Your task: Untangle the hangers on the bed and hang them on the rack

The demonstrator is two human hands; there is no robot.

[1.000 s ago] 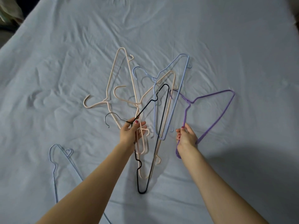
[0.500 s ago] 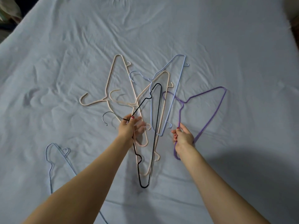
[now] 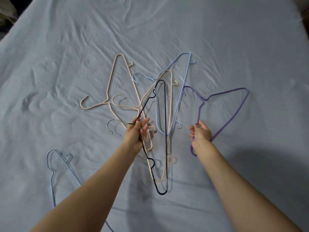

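A tangle of thin hangers lies on the pale blue bed sheet (image 3: 217, 39). My left hand (image 3: 136, 133) grips the black hanger (image 3: 165, 131) near its metal hook and holds it above the pile. My right hand (image 3: 200, 133) grips the purple hanger (image 3: 234, 113) by its lower bar, to the right of the pile. Two beige hangers (image 3: 115, 72) and a light blue hanger (image 3: 182, 84) lie crossed under the black one. No rack is in view.
Another light blue hanger (image 3: 55, 166) lies apart at the lower left, partly behind my left forearm. Dark objects sit past the bed's edge at the top left corner (image 3: 6, 15). Wrinkled sheet surrounds the pile on all sides.
The purple hanger has slid right, away from the pile, with my right hand. The black hanger stays in my left hand, lifted slightly over the beige ones.
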